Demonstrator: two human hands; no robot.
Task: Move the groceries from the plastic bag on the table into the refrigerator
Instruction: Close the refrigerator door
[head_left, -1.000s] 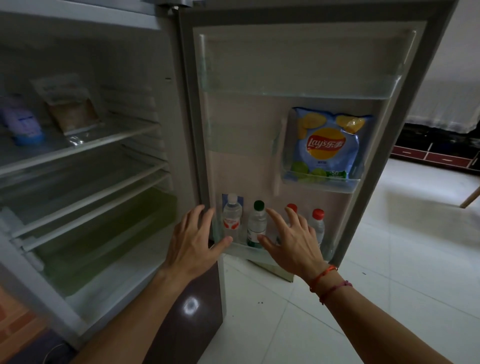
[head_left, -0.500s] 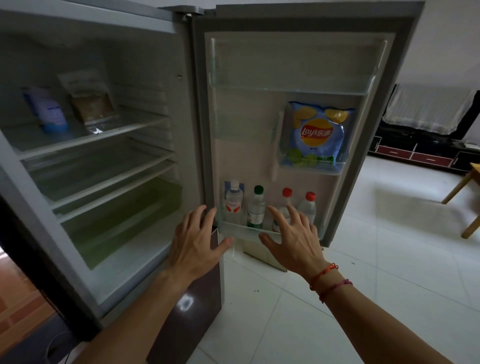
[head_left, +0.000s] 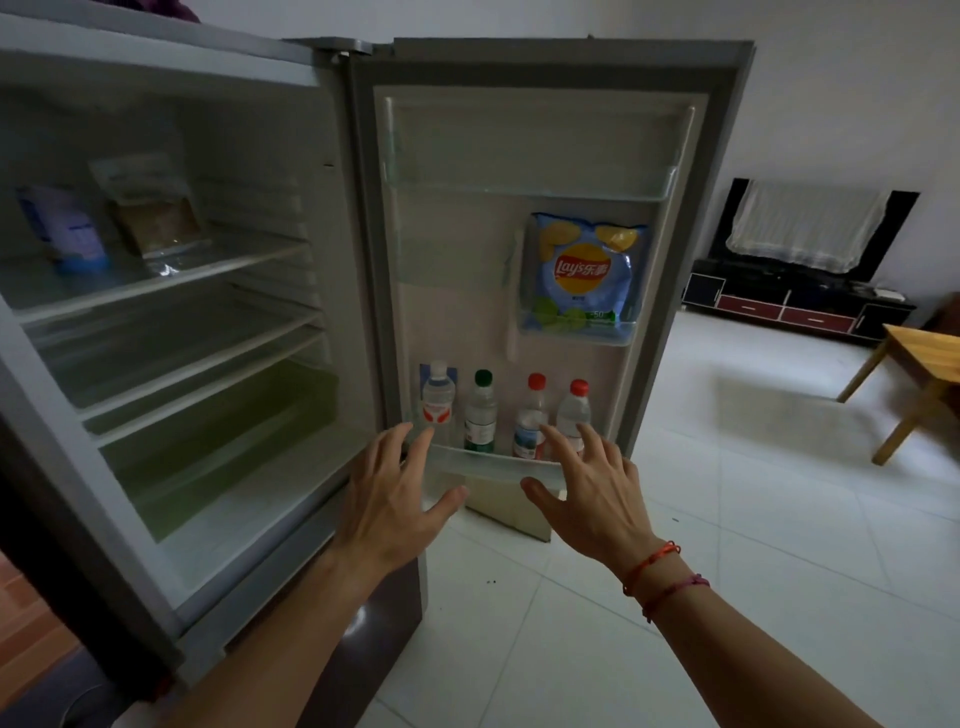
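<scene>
refrigerator (head_left: 332, 130): open | door: four bottles (head_left: 481, 415) upright (bottom rack), chips bag (head_left: 584, 275) above | shelf: two packets (head_left: 150, 213)

The blue chip bag (head_left: 586, 275) in the refrigerator door (head_left: 545, 156) reads "Lay's" with Chinese characters, "50" near its bottom.

This is a home, an open living space rather than a shop or lab. A small household fridge (head_left: 332, 312) stands open on a white tiled floor (head_left: 753, 519), its door shelves holding a few water bottles (head_left: 480, 410) and one chip bag (head_left: 584, 275), its inner shelf two packets (head_left: 150, 208). By the far white wall sits a low dark TV cabinet (head_left: 795, 306) with a cloth-draped screen (head_left: 805, 223) above it. A wooden tabletop (head_left: 930, 358) stands at the right edge
</scene>
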